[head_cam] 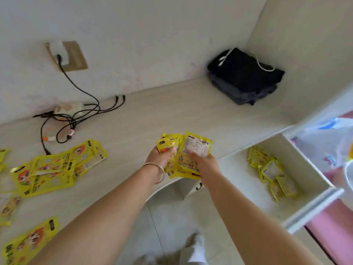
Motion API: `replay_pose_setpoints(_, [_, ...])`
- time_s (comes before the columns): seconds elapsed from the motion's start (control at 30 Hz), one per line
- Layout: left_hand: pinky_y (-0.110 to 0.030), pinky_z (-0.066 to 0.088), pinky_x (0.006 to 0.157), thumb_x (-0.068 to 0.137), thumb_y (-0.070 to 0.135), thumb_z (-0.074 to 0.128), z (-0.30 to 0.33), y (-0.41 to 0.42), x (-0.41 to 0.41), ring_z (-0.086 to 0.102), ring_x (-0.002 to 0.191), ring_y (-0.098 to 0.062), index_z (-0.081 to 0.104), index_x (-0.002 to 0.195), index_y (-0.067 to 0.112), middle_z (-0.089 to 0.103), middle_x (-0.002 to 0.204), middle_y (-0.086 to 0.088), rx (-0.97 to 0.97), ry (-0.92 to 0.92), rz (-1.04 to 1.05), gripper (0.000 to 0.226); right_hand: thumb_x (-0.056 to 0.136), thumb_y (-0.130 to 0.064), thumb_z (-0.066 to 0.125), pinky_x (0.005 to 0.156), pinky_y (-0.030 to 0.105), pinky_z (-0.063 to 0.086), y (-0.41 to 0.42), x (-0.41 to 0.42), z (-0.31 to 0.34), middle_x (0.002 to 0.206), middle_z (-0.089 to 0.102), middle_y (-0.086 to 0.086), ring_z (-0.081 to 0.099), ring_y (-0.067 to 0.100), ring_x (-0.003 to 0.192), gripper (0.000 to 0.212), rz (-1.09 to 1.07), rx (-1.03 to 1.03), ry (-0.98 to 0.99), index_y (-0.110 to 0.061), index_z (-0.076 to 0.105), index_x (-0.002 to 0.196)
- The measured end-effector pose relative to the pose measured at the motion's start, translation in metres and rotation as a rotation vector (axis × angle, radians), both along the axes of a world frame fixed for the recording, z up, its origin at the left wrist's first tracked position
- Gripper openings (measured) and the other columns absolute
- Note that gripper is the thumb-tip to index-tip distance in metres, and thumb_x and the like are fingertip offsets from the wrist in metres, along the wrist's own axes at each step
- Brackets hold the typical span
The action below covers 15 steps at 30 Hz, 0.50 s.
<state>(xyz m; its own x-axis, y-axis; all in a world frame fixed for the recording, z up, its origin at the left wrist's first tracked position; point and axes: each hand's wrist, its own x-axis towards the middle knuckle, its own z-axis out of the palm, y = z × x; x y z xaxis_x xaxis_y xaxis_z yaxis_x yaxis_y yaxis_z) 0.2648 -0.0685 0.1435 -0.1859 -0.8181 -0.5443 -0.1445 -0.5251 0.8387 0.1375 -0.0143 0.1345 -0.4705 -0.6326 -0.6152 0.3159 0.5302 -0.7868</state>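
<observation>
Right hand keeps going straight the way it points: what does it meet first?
The right hand grips the yellow printed packets; beyond them, likely only the bare pale desk top, then the white wall. Depth is unclear.

We've got a pale wood-look worktop (172,111) running into a corner. Behind it is an off-white wall (133,35) with faint pink blotches. A tan socket plate (76,58) feeds a tangle of black cables (71,122). Folded dark clothes (246,79) sit in the corner, and a white drawer (315,205) is pulled open on the right. Light tiled floor (172,217) below, soft even light.
</observation>
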Motion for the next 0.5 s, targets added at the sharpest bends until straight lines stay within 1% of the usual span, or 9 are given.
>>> replay_pose_setpoints(0.03, [-0.035, 0.055, 0.071, 0.087, 0.019, 0.064, -0.001, 0.004, -0.020, 0.063, 0.073, -0.019, 0.060, 0.089, 0.020, 0.065, 0.091, -0.006, 0.008, -0.001, -0.037, 0.005, 0.075, -0.024, 0.078, 0.087, 0.046, 0.056, 0.010, -0.020, -0.002, 0.102, 0.072, 0.011, 0.070, 0.029, 0.091, 0.036, -0.059, -0.014, -0.028, -0.013, 0.065, 0.108])
replay_pose_setpoints(0.1, [-0.029, 0.054, 0.066, 0.087, 0.017, 0.064, -0.004, 0.013, -0.062, 0.062, 0.071, -0.014, 0.060, 0.097, 0.017, 0.064, 0.092, -0.006, 0.008, 0.006, -0.105, 0.011, 0.077, -0.022, 0.077, 0.080, 0.043, 0.058, 0.031, -0.056, -0.005, 0.094, 0.073, 0.009, 0.071, 0.026, 0.083, 0.032, -0.158, -0.015, -0.054, -0.012, 0.065, 0.105])
replay_pose_setpoints(0.17, [-0.026, 0.051, 0.064, 0.086, 0.018, 0.066, -0.007, 0.025, -0.104, 0.063, 0.073, -0.015, 0.060, 0.101, 0.017, 0.065, 0.093, -0.005, -0.006, -0.011, -0.185, 0.016, 0.080, -0.018, 0.074, 0.068, 0.035, 0.058, 0.053, -0.090, -0.010, 0.082, 0.069, 0.005, 0.068, 0.021, 0.072, 0.018, -0.253, -0.023, -0.094, -0.015, 0.063, 0.093])
replay_pose_setpoints(0.2, [-0.026, 0.051, 0.065, 0.086, 0.019, 0.066, -0.008, 0.032, -0.124, 0.064, 0.076, -0.018, 0.060, 0.101, 0.018, 0.066, 0.094, -0.005, -0.011, -0.021, -0.226, 0.016, 0.080, -0.017, 0.074, 0.070, 0.037, 0.058, 0.064, -0.108, -0.012, 0.081, 0.068, 0.004, 0.067, 0.022, 0.073, 0.015, -0.292, -0.024, -0.120, -0.017, 0.061, 0.088])
replay_pose_setpoints(0.27, [-0.027, 0.052, 0.068, 0.085, 0.019, 0.068, -0.012, 0.046, -0.164, 0.064, 0.083, -0.023, 0.060, 0.100, 0.018, 0.067, 0.096, -0.006, -0.015, -0.023, -0.305, 0.017, 0.079, -0.017, 0.075, 0.086, 0.046, 0.055, 0.086, -0.141, -0.015, 0.086, 0.068, 0.006, 0.068, 0.029, 0.084, 0.019, -0.349, -0.011, -0.165, -0.017, 0.060, 0.090])
replay_pose_setpoints(0.3, [-0.028, 0.052, 0.072, 0.084, 0.019, 0.068, -0.014, 0.053, -0.182, 0.065, 0.086, -0.024, 0.060, 0.101, 0.018, 0.067, 0.098, -0.006, -0.017, -0.032, -0.344, 0.018, 0.078, -0.019, 0.076, 0.090, 0.048, 0.053, 0.096, -0.158, -0.019, 0.088, 0.068, 0.006, 0.067, 0.031, 0.089, 0.021, -0.376, 0.002, -0.171, -0.016, 0.059, 0.091])
replay_pose_setpoints(0.37, [-0.033, 0.054, 0.079, 0.084, 0.022, 0.069, -0.024, 0.066, -0.215, 0.066, 0.090, -0.025, 0.061, 0.101, 0.017, 0.068, 0.101, -0.007, -0.008, -0.071, -0.401, 0.019, 0.078, -0.019, 0.076, 0.093, 0.049, 0.052, 0.113, -0.188, -0.026, 0.091, 0.068, 0.007, 0.066, 0.032, 0.095, 0.023, -0.416, 0.013, -0.167, -0.015, 0.059, 0.093])
replay_pose_setpoints(0.4, [-0.035, 0.054, 0.082, 0.083, 0.023, 0.069, -0.029, 0.072, -0.230, 0.066, 0.091, -0.026, 0.062, 0.099, 0.017, 0.068, 0.101, -0.007, 0.012, -0.086, -0.413, 0.018, 0.078, -0.019, 0.076, 0.093, 0.049, 0.052, 0.120, -0.200, -0.030, 0.093, 0.068, 0.008, 0.067, 0.033, 0.097, 0.026, -0.431, 0.021, -0.168, -0.014, 0.059, 0.097])
replay_pose_setpoints(0.5, [-0.048, 0.055, 0.088, 0.080, 0.027, 0.072, -0.052, 0.083, -0.261, 0.068, 0.094, -0.031, 0.064, 0.083, 0.021, 0.071, 0.102, -0.010, 0.089, -0.135, -0.412, 0.010, 0.078, -0.018, 0.076, 0.092, 0.048, 0.052, 0.135, -0.226, -0.044, 0.093, 0.069, 0.007, 0.067, 0.033, 0.097, 0.032, -0.454, 0.039, -0.177, -0.014, 0.061, 0.106])
